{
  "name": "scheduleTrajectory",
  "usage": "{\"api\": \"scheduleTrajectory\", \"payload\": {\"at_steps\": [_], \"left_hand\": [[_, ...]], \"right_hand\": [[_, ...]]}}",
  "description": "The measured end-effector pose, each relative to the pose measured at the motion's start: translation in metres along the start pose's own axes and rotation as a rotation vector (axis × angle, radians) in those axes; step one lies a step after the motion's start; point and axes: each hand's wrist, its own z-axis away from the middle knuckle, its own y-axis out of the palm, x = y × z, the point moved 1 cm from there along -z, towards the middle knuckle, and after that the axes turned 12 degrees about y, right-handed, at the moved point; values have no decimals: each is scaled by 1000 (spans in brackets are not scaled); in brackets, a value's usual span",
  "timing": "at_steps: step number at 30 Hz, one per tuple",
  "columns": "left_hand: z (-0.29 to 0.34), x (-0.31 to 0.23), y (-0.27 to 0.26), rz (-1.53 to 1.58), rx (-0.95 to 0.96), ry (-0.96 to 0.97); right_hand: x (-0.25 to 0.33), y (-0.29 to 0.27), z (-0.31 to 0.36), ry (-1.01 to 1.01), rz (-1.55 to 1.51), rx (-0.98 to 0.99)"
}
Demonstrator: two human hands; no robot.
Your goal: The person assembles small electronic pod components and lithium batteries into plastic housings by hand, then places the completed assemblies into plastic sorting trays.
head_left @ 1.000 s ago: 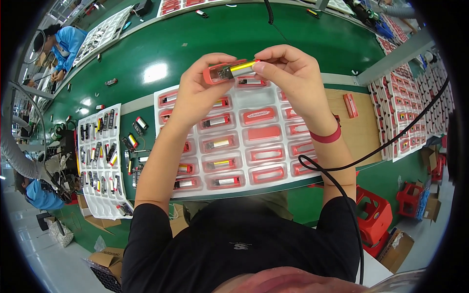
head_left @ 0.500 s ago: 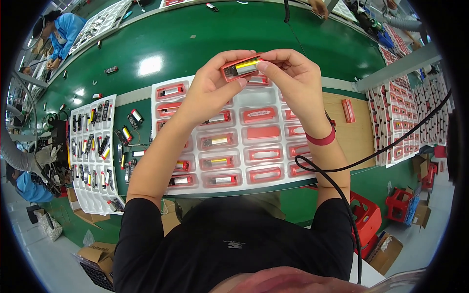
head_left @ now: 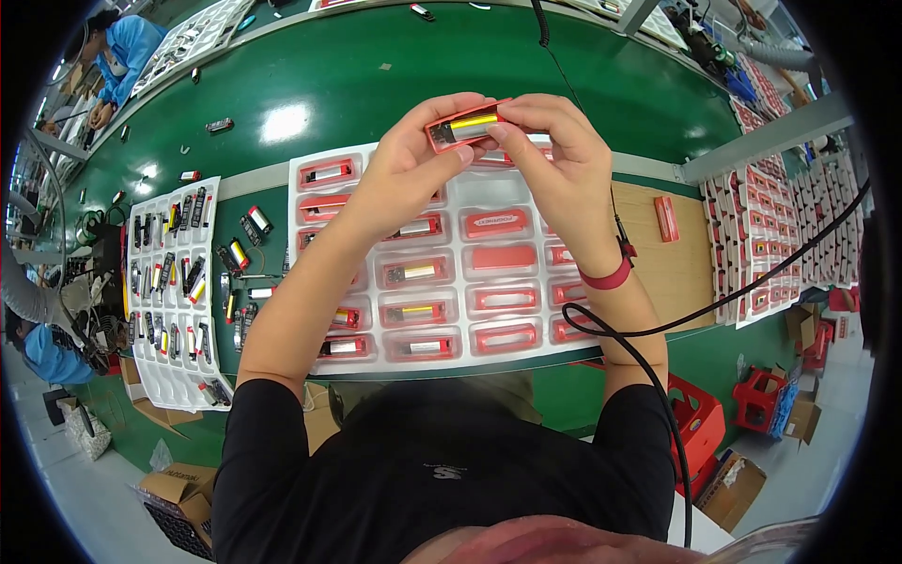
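Dozens of small battery modules (head_left: pixel 195 291) are lying in a white tray (head_left: pixel 155 378) at the left, presumably so they are not rolling about; several loose modules (head_left: pixel 240 254) are resting on the green worktop (head_left: pixel 376 66) beside it. Next, a larger white tray (head_left: pixel 476 193) is holding red cases in separate cells, probably for spacing them apart. Over its far edge, the left hand (head_left: pixel 399 174) is gripping a red casing (head_left: pixel 433 141) near its left end — likely for steadiness, with the open side facing the wearer. Inside, a yellow-and-silver battery (head_left: pixel 473 127) is showing. The right hand (head_left: pixel 554 150) is pinching the right end, its thumb bearing on the battery — seemingly steadying it; the fingers behind are partly hiding. Farther right, a red piece (head_left: pixel 665 218) is lying on a brown board (head_left: pixel 686 282), near stacked trays (head_left: pixel 756 244).
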Motion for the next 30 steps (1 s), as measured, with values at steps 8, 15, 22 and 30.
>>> {"api": "scheduleTrajectory", "payload": {"at_steps": [8,15,22,30], "left_hand": [[-1,3,-3,123,45,-35],[6,6,-3,167,-15,-4],[0,-8,-6,-431,55,162],[-1,-25,-18,-921,226,402]], "right_hand": [[10,5,6,42,-80,-91],[3,18,5,-18,-87,-142],[-9,-14,-4,475,-346,299],[15,0,-4,-75,208,188]]}}
